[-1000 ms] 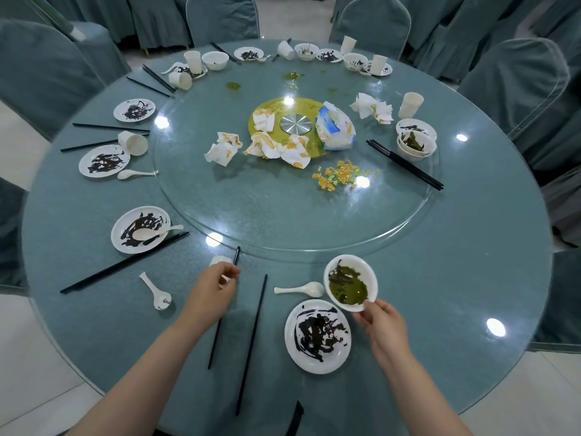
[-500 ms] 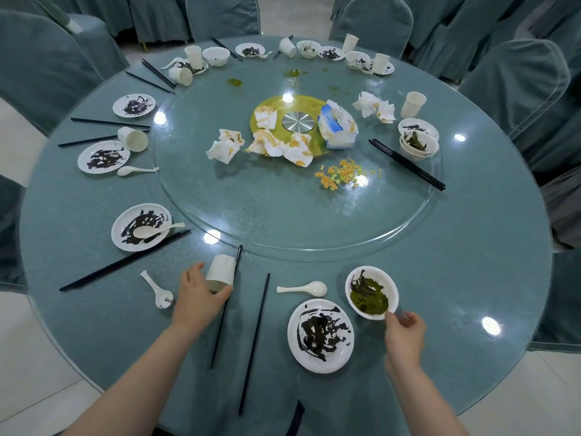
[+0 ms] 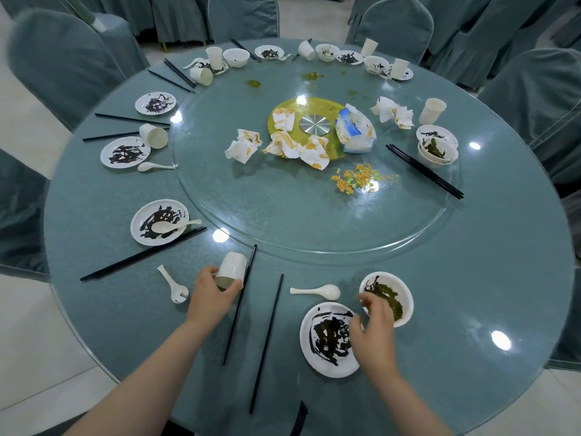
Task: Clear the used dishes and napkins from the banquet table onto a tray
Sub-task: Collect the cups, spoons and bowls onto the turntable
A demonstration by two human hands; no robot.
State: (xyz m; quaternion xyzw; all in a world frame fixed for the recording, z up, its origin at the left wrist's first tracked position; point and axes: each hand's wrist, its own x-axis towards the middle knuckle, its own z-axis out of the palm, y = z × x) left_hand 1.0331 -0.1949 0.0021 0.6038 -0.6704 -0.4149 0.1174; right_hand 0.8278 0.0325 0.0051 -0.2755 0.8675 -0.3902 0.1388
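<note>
Banquet table (image 3: 471,309) seen from above, almost nothing cleared, judging by the clutter. Left hand (image 3: 210,297) grips a tilted white cup (image 3: 231,270) at the near edge. Right hand (image 3: 374,332), fingers loosely curled and holding nothing, hovers between a stained plate (image 3: 327,341) and a bowl (image 3: 386,298). Crumpled napkins (image 3: 283,144) lie mid-table on the glass turntable (image 3: 298,215). No tray is visible.
</note>
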